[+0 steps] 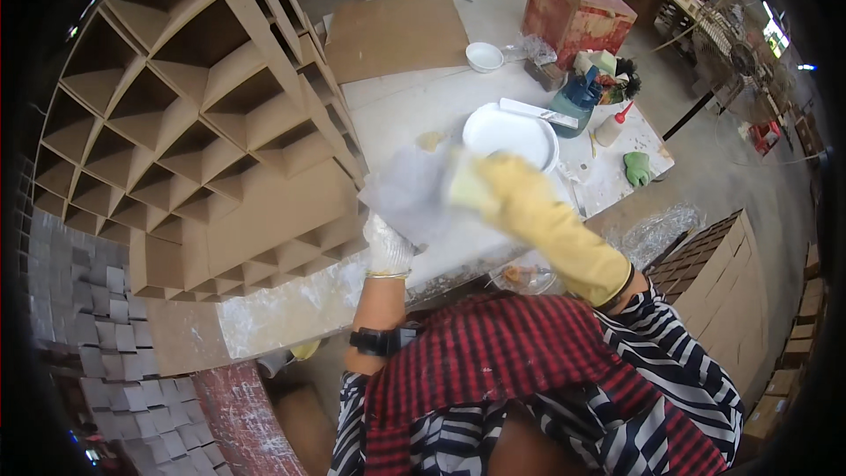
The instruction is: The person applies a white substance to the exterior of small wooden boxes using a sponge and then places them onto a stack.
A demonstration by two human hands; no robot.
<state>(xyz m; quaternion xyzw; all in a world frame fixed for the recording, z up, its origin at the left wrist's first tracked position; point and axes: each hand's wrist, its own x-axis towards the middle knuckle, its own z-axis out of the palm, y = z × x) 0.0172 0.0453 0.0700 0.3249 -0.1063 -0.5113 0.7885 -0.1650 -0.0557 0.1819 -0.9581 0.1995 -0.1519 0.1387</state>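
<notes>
Greyish sheet (407, 198) clamped in L hand (388, 249), R hand (511, 192): can't tell, over stained wht tbl (383, 115), grey flr (740, 181) beyond.

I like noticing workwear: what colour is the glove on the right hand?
The glove is yellow, seen best in the head view.

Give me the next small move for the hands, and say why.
Probably steady the near edge of the pale grey sheet with the left hand before another stroke: the white-gloved hand is right at that edge, while the yellow-gloved right hand is at the sheet's right side, motion-blurred. Whether it holds anything is too blurred to tell.
</notes>
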